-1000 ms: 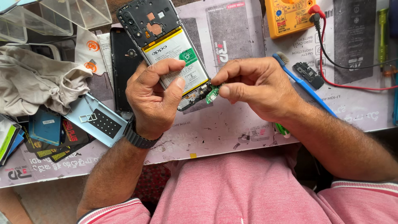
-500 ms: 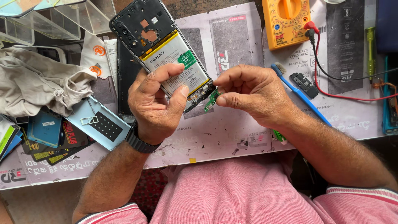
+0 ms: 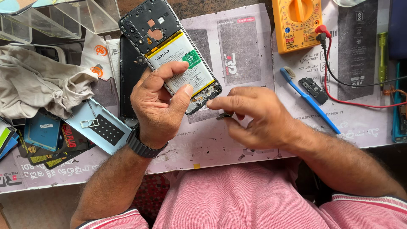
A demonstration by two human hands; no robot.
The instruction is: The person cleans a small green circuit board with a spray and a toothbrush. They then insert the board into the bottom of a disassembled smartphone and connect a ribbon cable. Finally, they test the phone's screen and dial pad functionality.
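My left hand [image 3: 159,106] grips an opened phone [image 3: 169,51] by its lower half. The back is off, so the white battery and black frame show. It is tilted, bottom end toward my right hand [image 3: 258,116]. The right index fingertip reaches to the phone's bottom edge, where the small board sits exposed. Thumb and fingers of that hand pinch a small dark part [image 3: 224,115] just below that edge. A black watch sits on my left wrist.
A printed work mat [image 3: 246,42] covers the table. On it lie an orange multimeter [image 3: 296,21] with red and black leads, a blue toothbrush [image 3: 307,99] and a small black component [image 3: 313,90]. A light blue back cover [image 3: 99,127], a crumpled cloth [image 3: 38,80] and clear plastic boxes [image 3: 55,19] are at left.
My right hand has dropped lower and turned palm-down. The small green board it held at the phone's bottom edge is no longer seen; a small dark part is now pinched. The left hand stays put.
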